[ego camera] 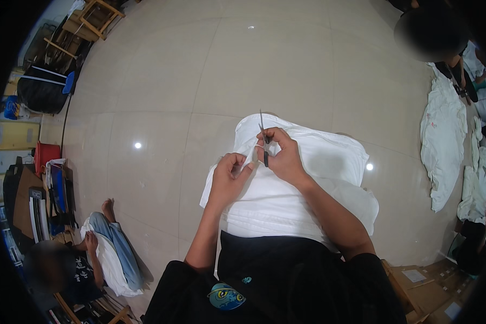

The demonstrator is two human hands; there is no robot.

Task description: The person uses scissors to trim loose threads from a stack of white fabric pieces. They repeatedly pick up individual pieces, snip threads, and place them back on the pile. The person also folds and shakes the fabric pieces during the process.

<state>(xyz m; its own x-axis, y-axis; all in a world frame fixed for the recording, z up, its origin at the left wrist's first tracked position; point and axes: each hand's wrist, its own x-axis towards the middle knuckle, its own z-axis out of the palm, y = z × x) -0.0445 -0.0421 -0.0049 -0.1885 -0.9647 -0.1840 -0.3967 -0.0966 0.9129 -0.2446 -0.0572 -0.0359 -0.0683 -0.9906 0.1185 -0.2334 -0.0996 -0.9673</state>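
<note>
White cloth (295, 202) lies in layers over the person's lap and spreads forward above the tiled floor. My left hand (231, 176) pinches a raised fold of this cloth between thumb and fingers. Just to its right, my right hand (281, 156) has a small pair of scissors (264, 148) with dark handles in its fingers, the blades pointing away from the body and looking slightly parted. A thin white strip or cord of the cloth runs by the right fingers, close to the scissors. Whether the blades touch the cloth I cannot tell.
At the lower left a person sits on the floor with white cloth (109, 259). More white cloth (443, 141) lies along the right, near other people. Cardboard boxes (425, 283) stand at the lower right; a red bucket (47, 156) and wooden stools (101, 18) are at the left.
</note>
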